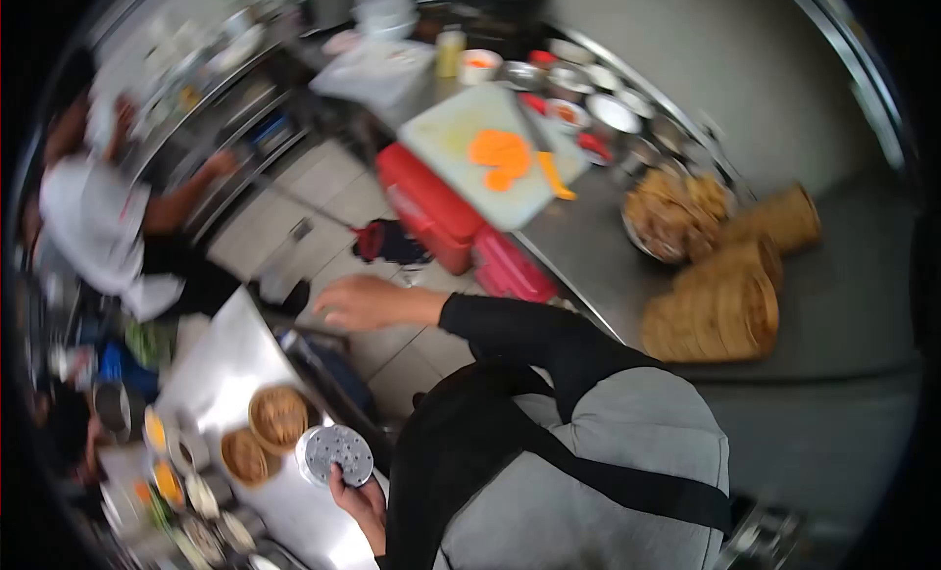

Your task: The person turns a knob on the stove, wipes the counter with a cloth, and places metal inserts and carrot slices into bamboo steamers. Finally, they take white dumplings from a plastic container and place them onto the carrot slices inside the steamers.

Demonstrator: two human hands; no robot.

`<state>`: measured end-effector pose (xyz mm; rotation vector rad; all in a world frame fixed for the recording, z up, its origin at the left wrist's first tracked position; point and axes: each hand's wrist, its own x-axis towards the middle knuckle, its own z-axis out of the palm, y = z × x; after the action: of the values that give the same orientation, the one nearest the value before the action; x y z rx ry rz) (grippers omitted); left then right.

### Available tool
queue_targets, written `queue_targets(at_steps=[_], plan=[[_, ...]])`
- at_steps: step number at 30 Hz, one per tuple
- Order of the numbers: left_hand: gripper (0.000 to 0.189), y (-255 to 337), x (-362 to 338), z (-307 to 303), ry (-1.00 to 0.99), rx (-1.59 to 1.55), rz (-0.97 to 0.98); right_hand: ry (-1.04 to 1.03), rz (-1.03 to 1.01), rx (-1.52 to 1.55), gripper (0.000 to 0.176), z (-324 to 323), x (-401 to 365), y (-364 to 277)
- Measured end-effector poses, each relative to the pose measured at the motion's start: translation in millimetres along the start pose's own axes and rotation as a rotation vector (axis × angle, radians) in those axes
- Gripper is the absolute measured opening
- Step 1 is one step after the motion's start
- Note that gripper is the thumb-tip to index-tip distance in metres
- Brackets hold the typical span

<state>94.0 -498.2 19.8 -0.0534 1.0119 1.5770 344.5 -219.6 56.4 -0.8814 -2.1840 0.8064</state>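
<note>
My left hand (365,501) holds a round metal disc (335,456) with small holes, its thumb on the disc's face, beside two bamboo steamers (278,418) containing food on the steel counter. My right hand (365,303) reaches out from a black sleeve above the tiled floor; it holds nothing, and its fingers are loosely bent and slightly blurred.
A cutting board (461,129) bears orange slices and a knife with an orange handle (556,176). Stacked bamboo steamers (711,320) and a food bowl (676,212) stand at the right. Red containers (431,207) are below the board. Another person (93,212) stands at the left.
</note>
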Motion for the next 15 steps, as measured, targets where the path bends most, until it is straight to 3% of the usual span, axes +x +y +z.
queue_targets(at_steps=[1,3,4,6,7,8,9,10,11,12,13,15], plan=[[0.038,-3.3,6.4,11.6,-0.037,0.047,-0.036,0.005,0.189,-0.103,0.03,-54.5,-27.4,14.8],[0.041,2.0,26.0,18.6,-0.078,0.145,-0.123,0.165,0.322,-0.379,0.029,-163.0,-77.6,28.4],[0.042,-6.6,37.5,30.3,-0.17,0.213,-0.131,0.235,0.634,-0.482,0.029,-226.4,-106.1,37.1],[0.043,-12.7,61.5,52.8,-0.239,0.338,-0.218,0.365,0.76,-0.897,0.026,-355.1,-170.7,-16.3],[0.043,-18.0,72.8,64.0,-0.28,0.391,-0.222,0.57,0.914,-0.848,0.028,-402.5,-207.4,-49.9],[0.043,-22.6,78.9,78.1,-0.31,0.409,-0.229,0.517,0.768,-1.185,0.031,-474.2,-289.4,-6.6],[0.044,-28.6,87.7,89.8,-0.324,0.405,-0.251,0.463,1.05,-1.406,0.03,-502.0,-324.1,-72.1],[0.044,-34.4,84.9,109.7,-0.328,0.406,-0.269,0.674,1.111,-1.475,0.022,-543.8,-392.1,-82.2],[0.044,-42.1,87.0,121.4,-0.33,0.405,-0.283,0.55,1.235,-1.701,0.021,-575.7,-457.7,-105.7],[0.045,-48.7,89.6,130.9,-0.34,0.416,-0.264,0.743,1.511,-1.51,0.025,-592.7,-501.5,-137.1],[0.045,-56.1,92.5,136.9,-0.348,0.414,-0.269,0.517,1.654,-1.556,0.033,-578.1,-506.2,-190.3],[0.043,-70.9,95.5,144.3,-0.392,0.416,-0.318,1.16,1.982,-0.825,0.046,-586.3,-554.3,-206.2]])
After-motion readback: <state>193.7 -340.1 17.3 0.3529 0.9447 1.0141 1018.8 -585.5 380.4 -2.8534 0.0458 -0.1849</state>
